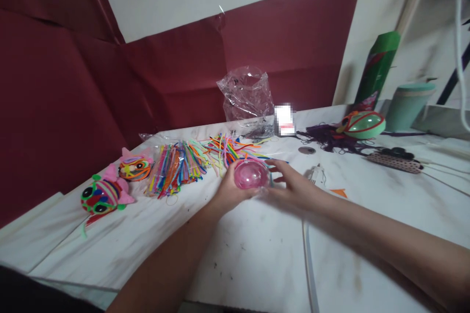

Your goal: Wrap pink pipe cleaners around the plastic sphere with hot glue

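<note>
Between my hands is a clear pink plastic ball point(251, 174), raised above the white marbled table point(235, 274). My left hand point(228, 187) wraps around its left side, with the thumb along the lower edge. My right hand point(288, 183) grips it from the right, its fingers curved and its thumb low by the rim. Just behind the ball lie loose colourful pipe cleaners point(231, 149). A white glue gun point(317, 175) rests beyond my right wrist, and its tip points up and away.
Two decorated fish point(105, 195) and a bagged bundle of pipe cleaners point(178, 166) lie left. A clear plastic bag point(247, 95) stands behind. At right are a green-shelled ornament point(365, 124), purple tassels point(326, 137), a mint cup point(409, 105), a green can point(378, 68) and a dotted case point(394, 161).
</note>
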`<state>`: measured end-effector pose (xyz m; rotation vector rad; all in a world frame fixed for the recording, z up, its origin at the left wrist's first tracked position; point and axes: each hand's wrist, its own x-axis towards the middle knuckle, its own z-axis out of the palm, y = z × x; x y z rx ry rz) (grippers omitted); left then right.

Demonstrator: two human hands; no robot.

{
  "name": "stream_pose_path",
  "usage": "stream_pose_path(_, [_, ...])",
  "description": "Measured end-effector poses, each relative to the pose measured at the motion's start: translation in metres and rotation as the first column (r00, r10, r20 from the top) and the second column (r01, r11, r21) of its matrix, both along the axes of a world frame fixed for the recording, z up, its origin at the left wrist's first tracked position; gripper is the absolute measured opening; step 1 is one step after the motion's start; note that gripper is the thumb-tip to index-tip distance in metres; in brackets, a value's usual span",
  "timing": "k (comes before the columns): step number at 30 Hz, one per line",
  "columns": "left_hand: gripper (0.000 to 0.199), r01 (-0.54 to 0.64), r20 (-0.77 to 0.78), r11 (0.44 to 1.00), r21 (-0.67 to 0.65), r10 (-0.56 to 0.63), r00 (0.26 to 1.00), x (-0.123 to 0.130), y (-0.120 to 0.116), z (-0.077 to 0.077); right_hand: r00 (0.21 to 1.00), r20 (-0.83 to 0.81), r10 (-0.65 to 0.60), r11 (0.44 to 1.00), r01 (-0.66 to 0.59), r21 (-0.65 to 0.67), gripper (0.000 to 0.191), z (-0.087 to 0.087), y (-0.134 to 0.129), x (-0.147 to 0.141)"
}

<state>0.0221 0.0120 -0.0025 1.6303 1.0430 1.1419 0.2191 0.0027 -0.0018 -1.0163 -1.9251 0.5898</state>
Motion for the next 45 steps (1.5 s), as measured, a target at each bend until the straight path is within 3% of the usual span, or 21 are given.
stream_pose_path(4, [0.092, -0.028, -0.016, 1.0, -0.005, 0.028, 0.999, -0.002, -0.001, 0.004, 0.987, 0.08, -0.141, 0.99, 0.139, 0.021, 0.037, 0.044, -0.003, 0.029])
stream_pose_path(7, [0.09, -0.047, -0.021, 0.999, -0.001, 0.047, 0.999, -0.002, -0.002, 0.005, 0.937, 0.251, -0.245, 0.968, 0.252, 0.005, 0.035, 0.056, -0.008, 0.063])
stream_pose_path(10, [0.094, -0.058, -0.021, 0.998, -0.009, 0.057, 0.998, -0.001, 0.002, 0.0, 0.806, 0.519, -0.284, 0.948, 0.319, 0.023, 0.031, 0.037, -0.016, 0.097])
stream_pose_path(15, [0.098, -0.056, -0.014, 0.998, -0.013, 0.055, 0.998, -0.002, 0.008, -0.006, 0.655, 0.708, -0.263, 0.957, 0.272, 0.104, 0.025, -0.012, -0.029, 0.119])
stream_pose_path(18, [0.098, -0.049, 0.002, 0.998, -0.027, 0.049, 0.999, -0.001, 0.006, -0.004, 0.599, 0.754, -0.27, 0.946, 0.311, 0.091, 0.014, -0.021, -0.031, 0.114])
stream_pose_path(21, [0.096, -0.066, -0.012, 0.998, -0.018, 0.066, 0.998, -0.001, 0.002, 0.0, 0.563, 0.77, -0.299, 0.924, 0.374, 0.084, 0.005, -0.018, -0.028, 0.112])
stream_pose_path(27, [0.091, -0.074, 0.034, 0.997, -0.016, 0.075, 0.997, 0.0, 0.003, 0.0, 0.561, 0.747, -0.356, 0.91, 0.392, 0.139, 0.006, -0.021, -0.011, 0.147])
stream_pose_path(33, [0.083, -0.252, 0.103, 0.965, -0.076, 0.259, 0.96, -0.006, 0.015, 0.004, 0.56, 0.734, -0.385, 0.894, 0.424, 0.146, 0.007, -0.027, 0.006, 0.185])
stream_pose_path(38, [0.075, -0.256, 0.075, 0.966, -0.032, 0.258, 0.963, -0.013, 0.021, 0.003, 0.596, 0.698, -0.397, 0.889, 0.438, 0.132, 0.001, -0.027, 0.012, 0.204])
stream_pose_path(45, [0.077, -0.34, 0.039, 0.939, 0.052, 0.339, 0.94, -0.017, 0.03, -0.008, 0.715, 0.57, -0.405, 0.91, 0.379, 0.169, 0.014, -0.044, 0.026, 0.234])
